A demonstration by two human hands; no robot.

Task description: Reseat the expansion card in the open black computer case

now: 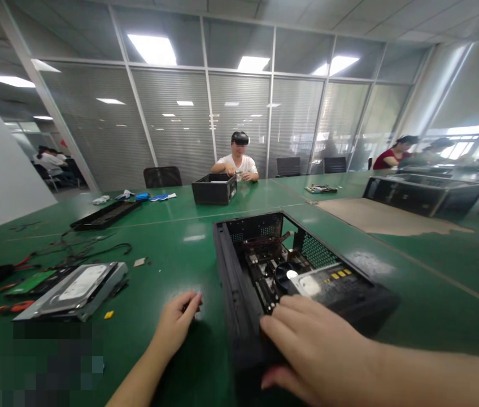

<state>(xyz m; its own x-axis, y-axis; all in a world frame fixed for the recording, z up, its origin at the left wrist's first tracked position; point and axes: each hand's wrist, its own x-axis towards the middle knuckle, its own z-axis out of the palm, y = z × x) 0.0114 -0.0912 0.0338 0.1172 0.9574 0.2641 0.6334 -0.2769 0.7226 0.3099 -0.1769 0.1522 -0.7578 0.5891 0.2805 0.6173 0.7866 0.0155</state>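
A black computer case (233,305) lies open on the green table in front of me. Inside it show a round cooling fan (284,275), circuit boards, dark cables and a power supply (332,282) with yellow labels. My right hand (316,345) grips the case's near edge, its fingers over the rim and the thumb down the outside. Left of the case, my left hand (178,316) rests low over the table with curled fingers, thumb against index. Whatever sits between those fingertips, if anything, is too small to make out.
To the left lie a hard drive (85,282) in a metal bracket, an orange-handled screwdriver (14,308), a yellow piece (109,315) and loose cables (91,251). Across the table, a person works at another case (212,192). Cardboard (375,216) and a larger case (421,195) occupy the right.
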